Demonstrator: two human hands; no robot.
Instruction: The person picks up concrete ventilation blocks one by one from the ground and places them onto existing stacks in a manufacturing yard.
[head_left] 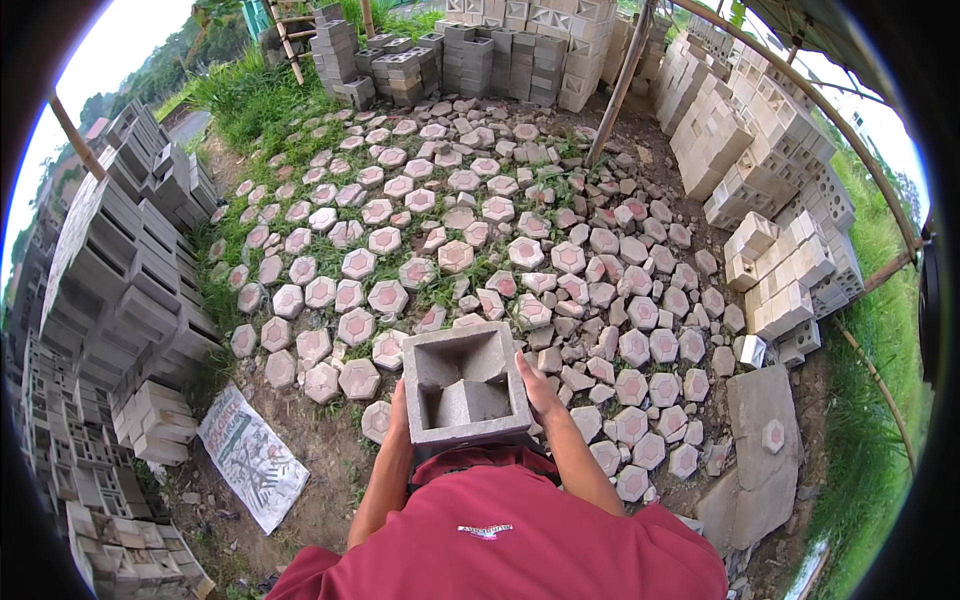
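Note:
I hold a square grey concrete vent block [463, 384] with a hollow patterned face against my chest, above my red shirt. My left hand [398, 412] grips its left side and my right hand [538, 384] grips its right side. The block's open face points upward toward the camera. Below and ahead of it the ground is covered with several hexagonal pavers [388, 296] with pink centres.
Stacks of grey concrete blocks [120, 270] line the left; pale vent blocks [775, 180] are stacked on the right, more [520, 45] at the back. A printed sack [252, 458] lies lower left, a flat slab [765, 440] lower right. A wooden pole [620, 85] stands ahead.

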